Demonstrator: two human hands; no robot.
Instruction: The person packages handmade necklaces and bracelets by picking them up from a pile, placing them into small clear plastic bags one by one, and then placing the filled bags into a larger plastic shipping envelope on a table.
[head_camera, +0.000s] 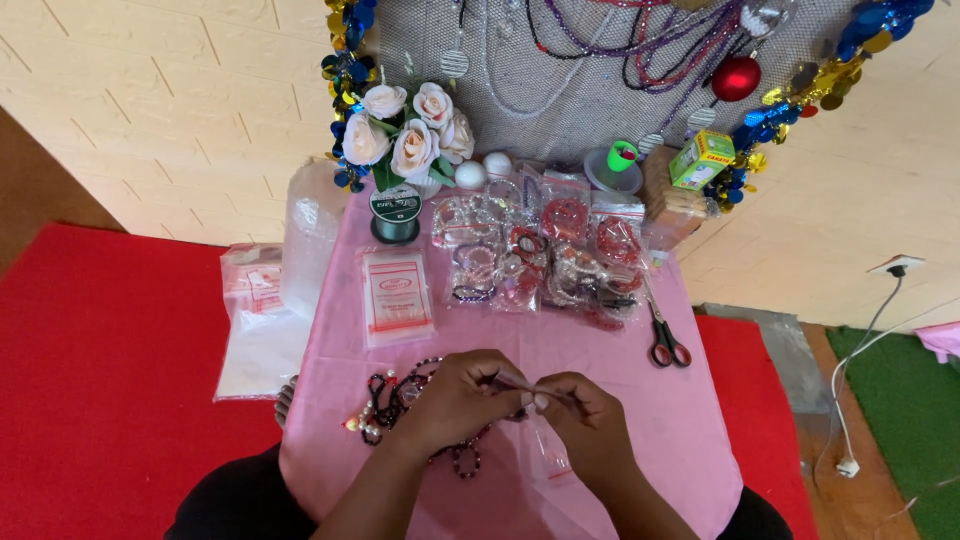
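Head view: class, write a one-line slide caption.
Both hands, left hand and right hand, pinch a small clear bag over dark beads on pink cloth.

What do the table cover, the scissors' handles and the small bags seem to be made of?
Table cover: pink cloth, matte, with soft creases. Scissors: red and black handles, probably plastic, slightly glossy. Small bags: clear plastic film, shiny and see-through.
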